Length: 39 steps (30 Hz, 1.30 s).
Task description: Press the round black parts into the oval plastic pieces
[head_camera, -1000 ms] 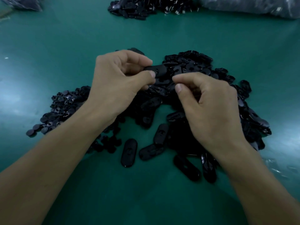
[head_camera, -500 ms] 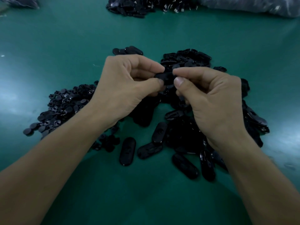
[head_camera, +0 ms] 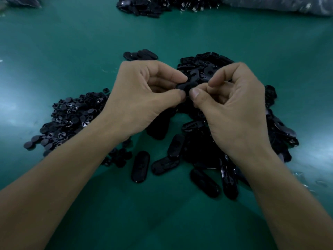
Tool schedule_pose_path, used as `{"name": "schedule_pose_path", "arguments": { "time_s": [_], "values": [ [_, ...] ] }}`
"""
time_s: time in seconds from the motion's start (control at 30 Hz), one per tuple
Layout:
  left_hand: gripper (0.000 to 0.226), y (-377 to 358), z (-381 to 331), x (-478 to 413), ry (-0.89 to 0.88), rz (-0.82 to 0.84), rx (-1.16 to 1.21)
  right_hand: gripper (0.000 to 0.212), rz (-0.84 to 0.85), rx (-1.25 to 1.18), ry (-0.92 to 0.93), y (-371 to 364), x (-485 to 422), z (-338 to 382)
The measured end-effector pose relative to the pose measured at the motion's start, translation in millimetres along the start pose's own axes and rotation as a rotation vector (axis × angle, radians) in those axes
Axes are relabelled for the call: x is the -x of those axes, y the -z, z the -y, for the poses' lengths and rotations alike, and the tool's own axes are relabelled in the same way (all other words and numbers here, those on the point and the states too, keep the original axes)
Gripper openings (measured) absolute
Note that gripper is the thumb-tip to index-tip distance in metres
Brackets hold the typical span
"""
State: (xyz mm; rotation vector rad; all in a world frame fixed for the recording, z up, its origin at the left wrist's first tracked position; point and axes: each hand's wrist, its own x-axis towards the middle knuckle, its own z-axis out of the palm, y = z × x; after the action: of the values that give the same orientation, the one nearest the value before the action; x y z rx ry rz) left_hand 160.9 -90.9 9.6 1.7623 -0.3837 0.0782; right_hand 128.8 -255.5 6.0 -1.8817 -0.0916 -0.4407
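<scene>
- An oval piece (head_camera: 187,86) is held above the middle of the table (head_camera: 72,42), between the two hands.
- Its left end is pinched between the thumb and forefinger of the left hand (head_camera: 144,98); the remaining fingers are curled in behind.
- Its right end is met by the thumb and forefinger of the right hand (head_camera: 236,109), which are closed tightly on it. Whether a round part is caught between them cannot be told.
- A heap of round parts (head_camera: 72,120) is spread toward the left edge and partly covered by the left forearm.
- A heap of oval pieces (head_camera: 207,67) is seen under and behind the hands, reaching toward the right edge.
- Loose oval pieces (head_camera: 140,166) are laid flat toward the near edge, between the forearms.
- Another dark heap (head_camera: 158,6) is seen at the far edge, with a plastic bag (head_camera: 279,6) beside it in the far right corner.
</scene>
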Motion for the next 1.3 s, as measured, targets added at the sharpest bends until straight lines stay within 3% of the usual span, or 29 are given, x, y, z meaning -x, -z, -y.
{"name": "schedule_pose_path", "arguments": {
  "time_s": [0.53, 0.77, 1.0, 1.3],
  "values": [
    [0.017, -5, 3, 5, -0.191, -0.004, -0.219, 0.038, 0.012, 0.059, -0.048, 2, 1, 2],
    [0.015, -5, 3, 5, -0.227, -0.006, -0.271, 0.034, 0.035, 0.229, 0.118, 3, 2, 5],
    [0.021, -3, -1, 0, -0.087, 0.016, -0.119, 0.016, 0.029, 0.216, 0.144, 4, -2, -2],
    [0.021, 1, -4, -2, 0.065, 0.1, 0.115, 0.012, 0.137, -0.161, -0.023, 10, -8, -2]
  ]
}}
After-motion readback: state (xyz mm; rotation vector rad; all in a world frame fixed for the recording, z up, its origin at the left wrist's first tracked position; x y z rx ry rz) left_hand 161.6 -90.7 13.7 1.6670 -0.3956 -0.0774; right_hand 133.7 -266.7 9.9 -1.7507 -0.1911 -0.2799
